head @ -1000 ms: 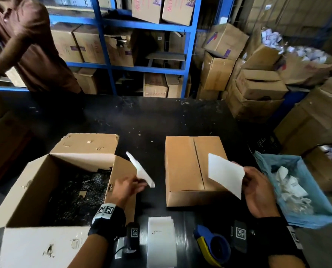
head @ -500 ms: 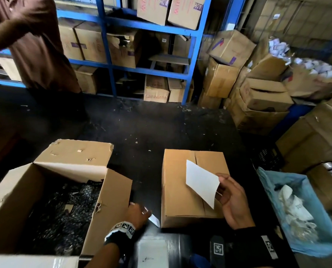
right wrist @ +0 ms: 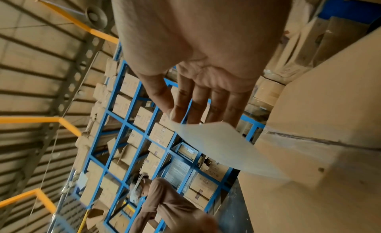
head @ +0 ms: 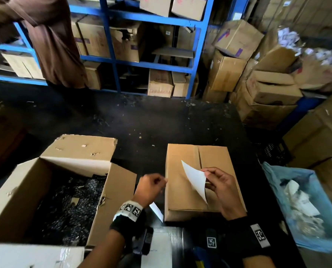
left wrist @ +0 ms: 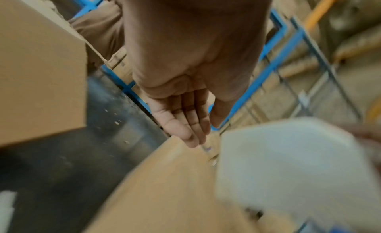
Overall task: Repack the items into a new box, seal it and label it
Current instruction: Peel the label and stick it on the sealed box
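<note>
A stack of white sheets (head: 155, 248) lies at the table's near edge, at six o'clock. Just above it a loose white strip (head: 157, 211) shows beside the left wrist; whether anything holds it cannot be told. The left hand (head: 149, 187) hovers between the two boxes. From the head view its fingers look curled, while the wrist view shows them straight and together (left wrist: 190, 122), holding nothing. At five o'clock the right hand (head: 222, 190) pinches a white label (head: 195, 179) between thumb and fingers (right wrist: 198, 104), over the top of the closed box (head: 180, 171). The label curls, with its lower corner near the box top. The closed box sits on the black table (head: 142, 120), its flaps meeting at a centre seam. At eight o'clock stands an open box (head: 111, 200) with dark packets (head: 68, 206) inside. At four o'clock is a blue bag (head: 306, 190) of crumpled paper. Farther off, at twelve o'clock, blue shelves (head: 151, 20) hold cartons, and a person in brown (head: 53, 45) stands at eleven o'clock.
</note>
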`<action>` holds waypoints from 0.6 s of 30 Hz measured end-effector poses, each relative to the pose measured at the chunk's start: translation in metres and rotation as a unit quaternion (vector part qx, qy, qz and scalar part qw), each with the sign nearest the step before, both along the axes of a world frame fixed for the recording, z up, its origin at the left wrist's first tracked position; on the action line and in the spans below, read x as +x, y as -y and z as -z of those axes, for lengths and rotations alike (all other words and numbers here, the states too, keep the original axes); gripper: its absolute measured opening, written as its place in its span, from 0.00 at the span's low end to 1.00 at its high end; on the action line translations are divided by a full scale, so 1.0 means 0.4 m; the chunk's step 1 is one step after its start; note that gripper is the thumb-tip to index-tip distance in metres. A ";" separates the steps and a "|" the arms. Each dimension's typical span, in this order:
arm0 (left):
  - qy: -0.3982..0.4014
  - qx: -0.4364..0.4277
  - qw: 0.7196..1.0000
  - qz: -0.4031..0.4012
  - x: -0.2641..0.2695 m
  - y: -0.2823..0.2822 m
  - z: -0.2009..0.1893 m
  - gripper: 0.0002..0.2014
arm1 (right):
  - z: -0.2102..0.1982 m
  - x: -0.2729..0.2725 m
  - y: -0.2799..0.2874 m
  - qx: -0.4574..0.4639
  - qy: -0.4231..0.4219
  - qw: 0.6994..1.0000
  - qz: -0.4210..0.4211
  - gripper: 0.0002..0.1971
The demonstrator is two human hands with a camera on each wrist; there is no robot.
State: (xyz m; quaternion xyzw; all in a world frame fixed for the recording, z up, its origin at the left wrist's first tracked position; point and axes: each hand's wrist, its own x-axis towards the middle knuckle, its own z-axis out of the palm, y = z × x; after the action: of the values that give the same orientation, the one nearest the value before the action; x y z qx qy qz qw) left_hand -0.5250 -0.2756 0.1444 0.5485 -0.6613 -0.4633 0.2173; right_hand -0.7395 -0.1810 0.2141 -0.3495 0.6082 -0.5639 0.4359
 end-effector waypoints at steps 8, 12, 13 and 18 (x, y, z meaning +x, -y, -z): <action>-0.220 0.172 0.959 -0.037 -0.037 -0.056 -0.194 0.17 | -0.025 0.049 -0.036 -0.072 -0.186 0.975 -0.100 0.10; -0.234 0.173 0.955 -0.054 -0.036 -0.084 -0.192 0.09 | -0.020 0.065 -0.073 -0.078 -0.222 0.962 -0.139 0.10; -0.235 0.168 0.956 -0.056 -0.035 -0.092 -0.194 0.07 | -0.020 0.068 -0.082 -0.071 -0.232 0.959 -0.147 0.09; -0.255 0.082 0.961 -0.064 -0.021 -0.113 -0.195 0.02 | -0.021 0.064 -0.134 -0.013 -0.227 0.953 -0.202 0.18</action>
State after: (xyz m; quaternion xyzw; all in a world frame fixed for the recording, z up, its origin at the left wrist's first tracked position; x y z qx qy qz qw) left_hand -0.5335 -0.2302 0.2223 0.4693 -0.5072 -0.6252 0.3627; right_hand -0.7137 -0.1276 0.2226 -0.5892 0.6003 -0.3781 0.3867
